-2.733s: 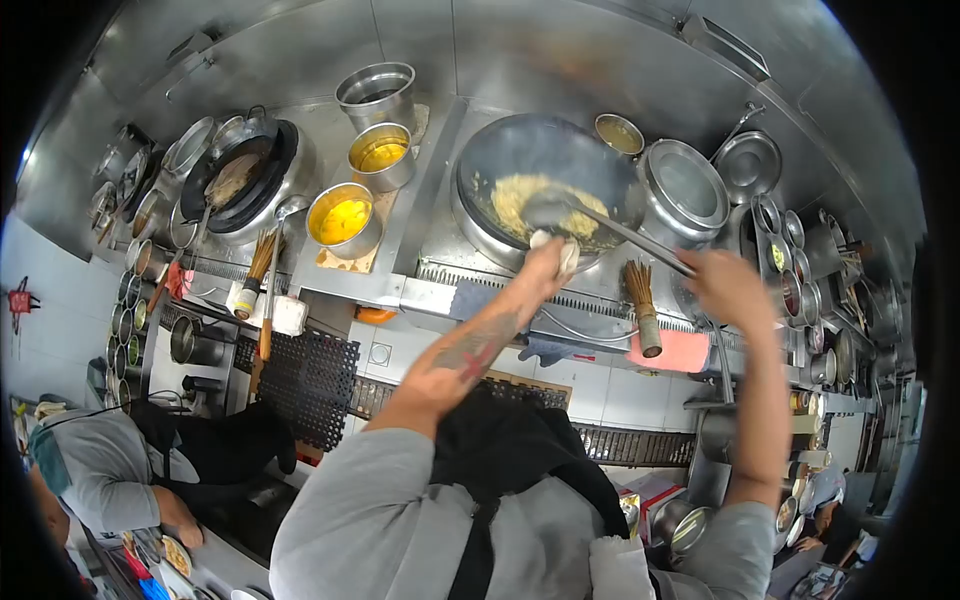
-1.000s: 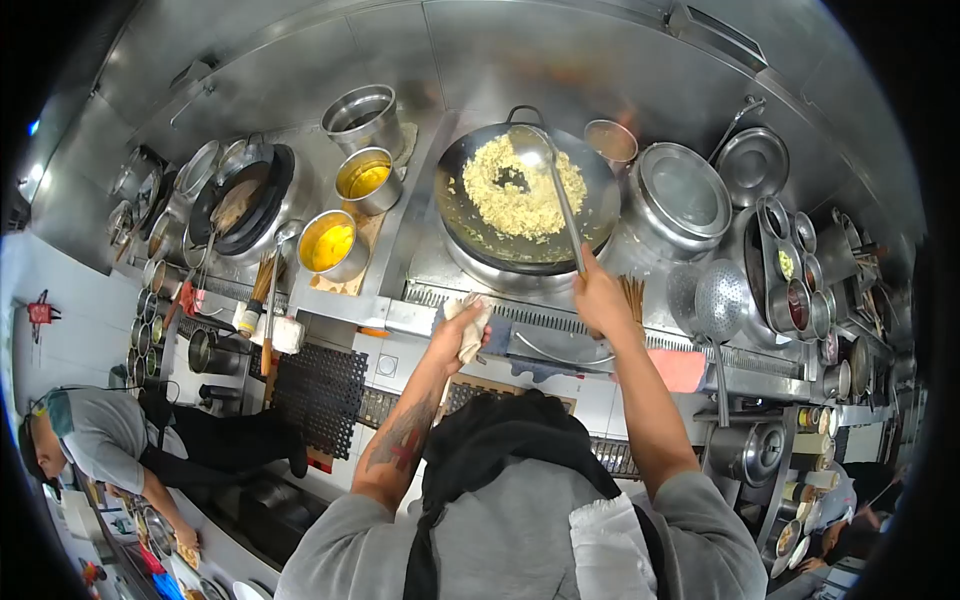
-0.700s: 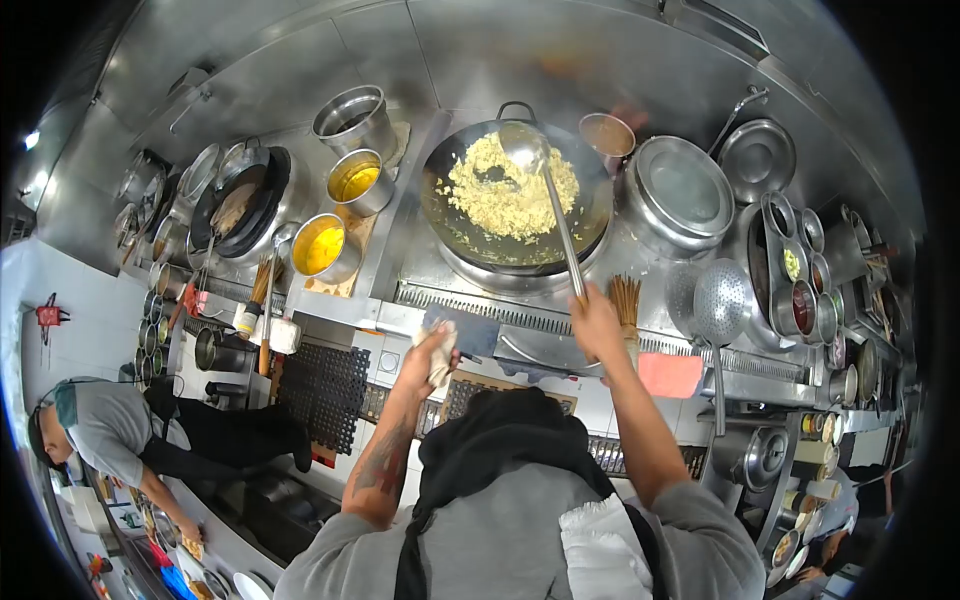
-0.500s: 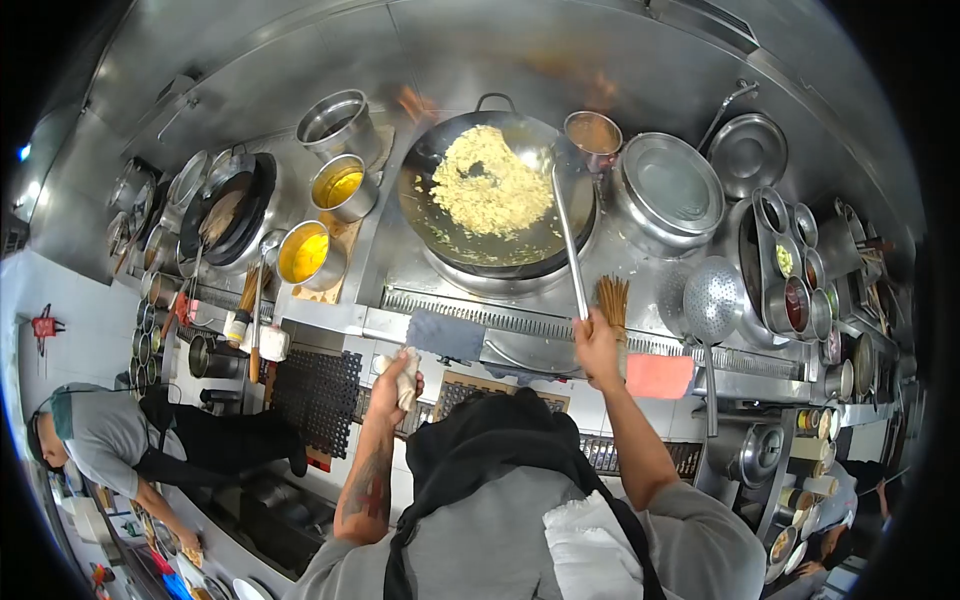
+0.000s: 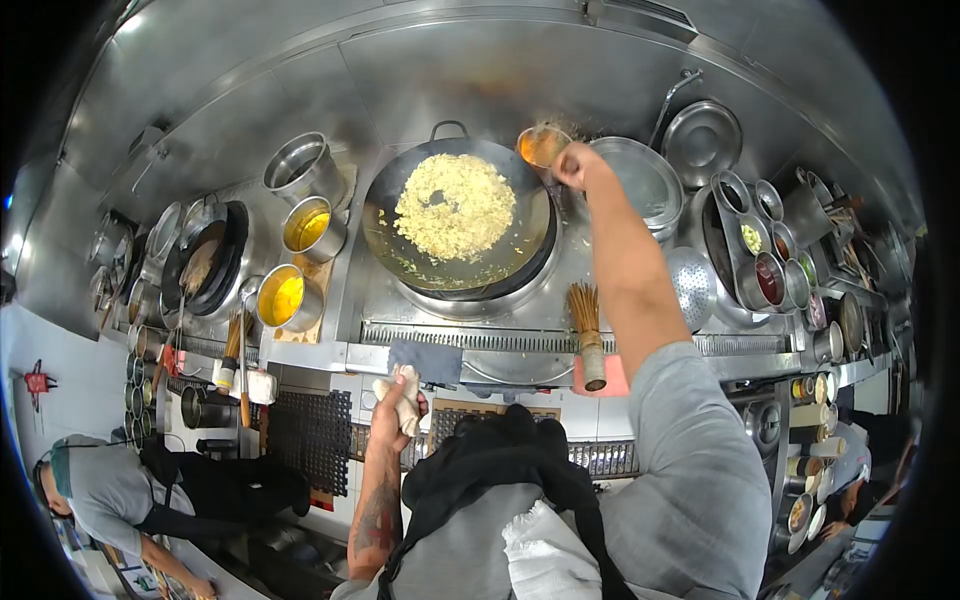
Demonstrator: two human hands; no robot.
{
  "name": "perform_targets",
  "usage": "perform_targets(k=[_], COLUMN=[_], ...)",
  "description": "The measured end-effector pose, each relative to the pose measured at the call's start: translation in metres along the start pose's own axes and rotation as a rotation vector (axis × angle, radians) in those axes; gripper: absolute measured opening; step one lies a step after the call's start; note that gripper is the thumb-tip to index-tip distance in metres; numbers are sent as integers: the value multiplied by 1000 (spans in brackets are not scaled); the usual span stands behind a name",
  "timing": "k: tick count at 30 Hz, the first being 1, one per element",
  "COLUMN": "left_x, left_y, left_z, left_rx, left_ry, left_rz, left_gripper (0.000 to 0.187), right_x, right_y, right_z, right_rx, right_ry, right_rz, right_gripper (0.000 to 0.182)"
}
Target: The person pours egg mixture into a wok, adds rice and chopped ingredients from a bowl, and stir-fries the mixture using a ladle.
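My left hand is closed around a folded off-white cloth near the stove's front edge. My right hand is reached out beside a small metal pot with orange contents. Its fingers are curled, and what they hold, if anything, cannot be made out. Left of that pot, a large wok sits on the burner with a pale yellow, crumbly food inside. No ladle shows in the wok.
Two metal pots with yellow liquid stand left of the wok. A lidded pan, a perforated skimmer and condiment cups are at right. A bamboo brush stands at the front edge. A co-worker bends at lower left.
My right hand has moved from the stove's front, where it held a ladle handle, up to the small orange pot. The ladle is gone from the wok. My left hand still holds the cloth.
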State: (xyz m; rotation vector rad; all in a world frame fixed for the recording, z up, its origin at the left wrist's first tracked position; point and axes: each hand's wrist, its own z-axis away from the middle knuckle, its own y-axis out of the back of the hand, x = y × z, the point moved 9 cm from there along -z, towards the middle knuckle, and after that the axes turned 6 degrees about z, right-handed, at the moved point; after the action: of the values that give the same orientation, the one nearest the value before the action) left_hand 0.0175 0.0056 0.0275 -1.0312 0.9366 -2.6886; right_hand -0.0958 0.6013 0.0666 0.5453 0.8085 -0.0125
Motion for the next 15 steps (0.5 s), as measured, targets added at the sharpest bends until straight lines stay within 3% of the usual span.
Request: perform_targets(k=[1, 3, 5, 7, 9, 11, 13, 14, 15], left_x=[-2, 0, 7, -3, -5, -2, 1, -2, -4], left_y=[-3, -17, -25, -20, -11, -19, -23, -23, -27], left_z=[-2, -3, -11, -18, -28, -31, -36, -42, -48], left_rx=[3, -43, -91, -141, -135, -219, -250, -295, -341], left_ry=[3, -12, -31, 111, 147, 169, 175, 182, 186], left_rz=[-5, -47, -79, -92, -76, -123, -138, -129, -119], left_gripper=[35, 35, 35, 35, 38, 42, 45, 45, 45], right_x=[5, -19, -30, -31, -24, -21, -2, 10, 36], right_y=[0, -16, -5, -17, -39, -74, -118, -127, -158], right_z=[9, 104, 150, 205, 250, 313, 351, 339, 308], right_rx=[57, 222, 612, 675, 721, 660, 462, 467, 218], right_ry=[57, 118, 215, 190, 308, 326, 215, 208, 210], right_rz=[279, 871, 866, 754, 726, 527, -26, -22, -552], right_gripper=[22, 25, 40, 53, 63, 59, 58, 58, 56])
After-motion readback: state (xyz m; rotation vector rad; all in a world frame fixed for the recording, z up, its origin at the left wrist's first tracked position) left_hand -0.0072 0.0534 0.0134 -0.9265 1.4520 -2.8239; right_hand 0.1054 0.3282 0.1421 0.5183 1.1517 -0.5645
